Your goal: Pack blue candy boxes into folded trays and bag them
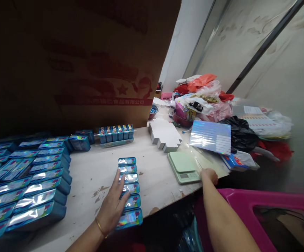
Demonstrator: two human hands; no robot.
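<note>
Small blue boxes with shiny printed lids [132,201] stand in a row on the white table. Against the row's left side rests my left hand [114,200], its fingers apart and lying over the lids' edges. My right hand [210,175] is at the table's front edge, just right of a pale green kitchen scale [183,164]. Its fingers are curled at the near edge of clear plastic film [206,159]; the fingertips are partly hidden. The scale's platform carries nothing. Behind the scale are white notched cardboard pieces [164,134] in a stack.
Many blue boxes [44,185] crowd the left. A film-wrapped group of boxes [116,134] stands before a large brown carton [101,87]. Shiny printed sheets [211,136], a black bag [239,133] and piled bags [204,94] lie right. A pink stool [246,199] stands below.
</note>
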